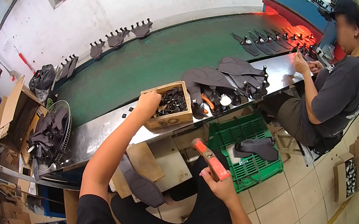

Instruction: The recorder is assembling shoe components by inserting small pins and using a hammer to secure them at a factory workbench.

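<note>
My left hand (148,103) is at the left side of a wooden box (169,122) on the bench edge, its fingers curled and partly hidden. Small black parts (174,103) fill this box; what the fingers pinch, if anything, does not show. My right hand (220,185) is closed around a hammer (211,160) with worn red-orange surfaces, held over my lap. Between my arms, a dark grey shoe sole (142,183) leans beside a wooden block (146,161) on a low work stand (175,163).
Behind the bench edge runs a green conveyor belt (144,65). Grey soles (239,70) are piled right of the box. A green crate (246,171) holds another sole. A co-worker (342,88) sits at the right. A wire basket (64,137) stands left.
</note>
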